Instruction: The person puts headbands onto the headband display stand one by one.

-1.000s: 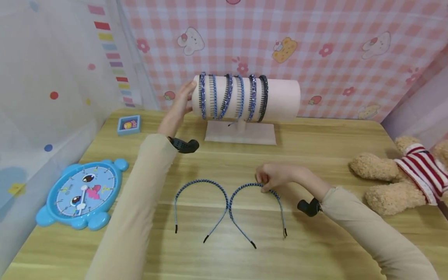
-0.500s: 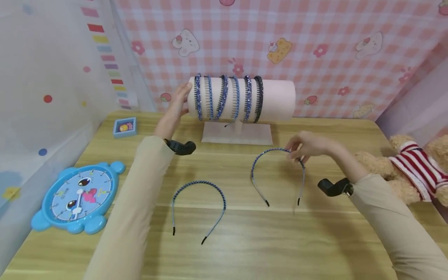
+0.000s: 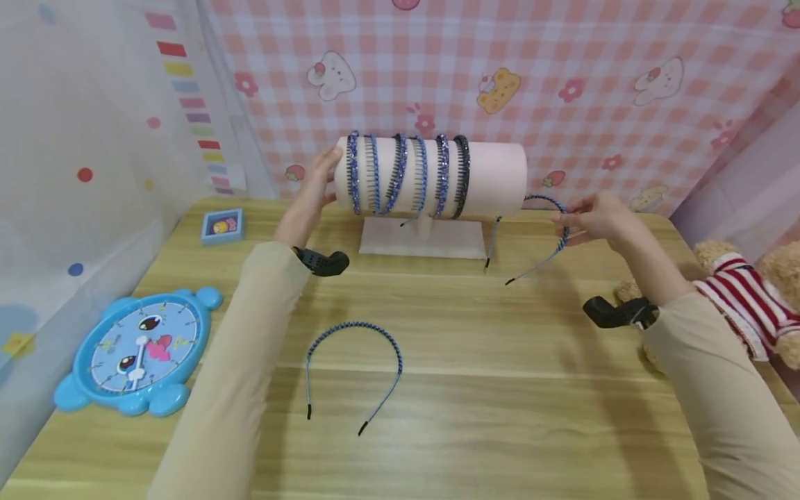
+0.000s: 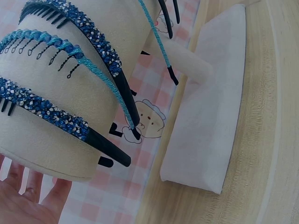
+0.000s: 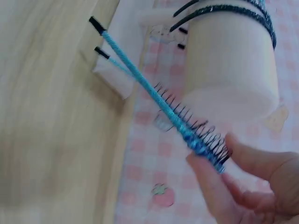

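My right hand (image 3: 603,219) pinches a blue wrapped headband (image 5: 159,99) by its curved part, between thumb and fingers. Thin black wire teeth line its inner side, and its black-tipped ends point toward the display stand. The held headband is beside the right end of the pink padded roll (image 3: 496,177), partly hidden behind it in the head view. My left hand (image 3: 312,187) rests at the roll's left end, its fingers (image 4: 56,198) fairly straight. Several blue headbands and a black one (image 3: 462,177) sit around the roll. Another blue headband (image 3: 356,325) lies on the table.
A blue toy clock (image 3: 140,354) lies at the left, with a small blue framed box (image 3: 221,227) behind it. At the right is a teddy bear (image 3: 734,298) in a striped top. The stand's flat base (image 3: 421,239) sits near a checked cloth backdrop (image 3: 600,104).
My right hand has lifted one blue headband from the table and carried it back and right, to the roll's right end. My left hand stays at the left end.
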`<state>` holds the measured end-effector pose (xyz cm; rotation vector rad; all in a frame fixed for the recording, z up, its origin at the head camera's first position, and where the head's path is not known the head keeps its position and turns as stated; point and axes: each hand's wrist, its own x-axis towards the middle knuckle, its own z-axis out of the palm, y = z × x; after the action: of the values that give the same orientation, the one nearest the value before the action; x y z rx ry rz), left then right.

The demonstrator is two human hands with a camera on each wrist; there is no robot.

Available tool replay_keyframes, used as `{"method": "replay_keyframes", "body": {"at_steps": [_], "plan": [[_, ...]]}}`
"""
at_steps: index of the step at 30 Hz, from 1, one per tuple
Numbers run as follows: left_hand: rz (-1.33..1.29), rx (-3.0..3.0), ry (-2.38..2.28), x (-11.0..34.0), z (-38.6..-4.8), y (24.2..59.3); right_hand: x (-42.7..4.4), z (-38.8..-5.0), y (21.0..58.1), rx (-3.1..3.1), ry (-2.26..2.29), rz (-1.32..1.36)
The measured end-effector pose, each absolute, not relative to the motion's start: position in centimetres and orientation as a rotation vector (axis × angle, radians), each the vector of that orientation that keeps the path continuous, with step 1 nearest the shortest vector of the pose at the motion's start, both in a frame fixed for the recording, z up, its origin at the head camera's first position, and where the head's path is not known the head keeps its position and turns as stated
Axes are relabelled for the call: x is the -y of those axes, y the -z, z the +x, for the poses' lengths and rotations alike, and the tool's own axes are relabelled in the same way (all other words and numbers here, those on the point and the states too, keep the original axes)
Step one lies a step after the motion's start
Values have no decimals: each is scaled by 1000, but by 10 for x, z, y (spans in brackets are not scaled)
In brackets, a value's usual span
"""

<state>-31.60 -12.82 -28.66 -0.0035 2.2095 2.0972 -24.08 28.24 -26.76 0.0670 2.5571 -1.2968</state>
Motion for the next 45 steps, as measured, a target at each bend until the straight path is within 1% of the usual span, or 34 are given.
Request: {"method": "replay_keyframes", "body": {"at_steps": [7, 11, 16, 23, 27, 29, 33, 36, 40, 45], "plan": [[0, -2220, -2117, 126, -315, 287, -256, -245, 248, -2837, 1177, 175], [-1, -2227, -2118, 126, -315, 287, -241, -248, 243, -3006, 1146, 199], [3, -2223, -2126, 127, -315, 288, -224, -250, 243, -3206, 1091, 164], [15, -2231, -2103, 129, -316, 287, -210, -248, 247, -3335, 1157, -36], [17, -2224, -2105, 129, -316, 286, -200, -247, 249, -3356, 1068, -175], [20, -2222, -2105, 129, -315, 287, -199, -247, 250, -3346, 1015, -185], [20, -2214, -2110, 128, -315, 287, -209, -254, 248, -3303, 1032, -217], [21, -2224, -2103, 128, -315, 286, -224, -263, 247, -3189, 1104, -385], [15, -2230, -2103, 128, -315, 287, -241, -272, 250, -2985, 1072, -600], [9, -2230, -2100, 128, -315, 287, -239, -280, 252, -2962, 980, -786]]}}
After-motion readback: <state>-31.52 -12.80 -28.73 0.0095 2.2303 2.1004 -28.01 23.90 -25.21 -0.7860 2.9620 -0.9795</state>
